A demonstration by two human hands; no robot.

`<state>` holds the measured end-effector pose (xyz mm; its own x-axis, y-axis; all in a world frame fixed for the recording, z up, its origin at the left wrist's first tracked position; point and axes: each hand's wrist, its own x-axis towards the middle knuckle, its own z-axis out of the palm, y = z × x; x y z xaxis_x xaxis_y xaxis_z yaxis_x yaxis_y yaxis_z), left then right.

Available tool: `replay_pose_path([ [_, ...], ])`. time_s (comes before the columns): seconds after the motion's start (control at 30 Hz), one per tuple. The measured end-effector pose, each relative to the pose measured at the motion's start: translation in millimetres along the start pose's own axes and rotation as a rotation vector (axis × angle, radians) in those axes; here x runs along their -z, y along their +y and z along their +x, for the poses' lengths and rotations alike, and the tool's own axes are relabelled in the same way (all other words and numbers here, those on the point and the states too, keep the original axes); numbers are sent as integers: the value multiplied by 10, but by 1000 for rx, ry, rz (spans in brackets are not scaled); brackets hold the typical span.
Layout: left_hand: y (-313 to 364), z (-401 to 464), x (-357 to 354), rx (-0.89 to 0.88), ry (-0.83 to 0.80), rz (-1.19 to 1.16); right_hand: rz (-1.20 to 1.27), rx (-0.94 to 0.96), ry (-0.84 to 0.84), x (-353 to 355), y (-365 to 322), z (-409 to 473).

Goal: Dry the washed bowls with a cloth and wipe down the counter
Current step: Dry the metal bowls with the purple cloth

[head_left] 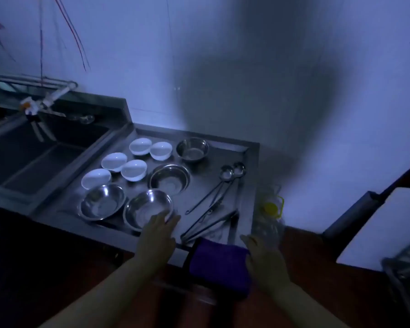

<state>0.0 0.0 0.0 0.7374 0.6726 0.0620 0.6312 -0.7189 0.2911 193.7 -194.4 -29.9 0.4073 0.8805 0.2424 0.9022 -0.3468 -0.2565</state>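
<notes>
Two hands: left (158, 235) touches steel bowl (147, 207), right (265, 261) holds cloth (219, 263).

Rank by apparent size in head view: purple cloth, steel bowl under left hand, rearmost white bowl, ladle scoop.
1. purple cloth, nearest the camera, so unsure against the bowl
2. steel bowl
3. rearmost white bowl
4. ladle scoop

On the steel counter (223, 147) five white bowls (133, 169) sit toward its left side beside the sink (33, 157), with four metal bowls (169, 177) around them. The left hand (158, 235) touches the rim of the steel bowl (148, 207) at the front edge. Ladles (213, 188) lie near the right edge. The right hand (265, 259) holds a purple cloth (219, 263) draped over the front edge.
</notes>
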Motion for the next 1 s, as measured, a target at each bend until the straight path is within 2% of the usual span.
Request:
replay_pose_path([
  [0.07,21,-46,-159,52,-60,-19,45,-37,-64,-158,81,-89],
  [0.2,66,-187,-453,46,-120,-8,146,-280,-263,-439,171,-254],
  [0.33,125,-231,-508,-45,-32,45,120,-363,-260,-571,163,-247],
  [0.4,112,-269,-553,-24,-52,44,136,-435,-242,-629,137,-223],
  [0.57,-35,-330,-656,124,-139,-68,410,-672,-321,-768,100,-179],
  [0.7,-222,-285,-605,162,-117,-87,425,-775,-275,-837,52,-103],
  [0.77,-358,-232,-575,212,-122,-96,455,-882,-255,-844,20,-31],
  [0.83,-529,-165,-536,286,-129,-126,499,-1006,-303,-825,-28,49],
  [0.9,-725,-90,-489,351,-119,-177,508,-1044,-328,-815,-78,114],
  [1.0,-1007,52,-406,438,-120,-299,581,-1007,-223,-761,-227,274],
])
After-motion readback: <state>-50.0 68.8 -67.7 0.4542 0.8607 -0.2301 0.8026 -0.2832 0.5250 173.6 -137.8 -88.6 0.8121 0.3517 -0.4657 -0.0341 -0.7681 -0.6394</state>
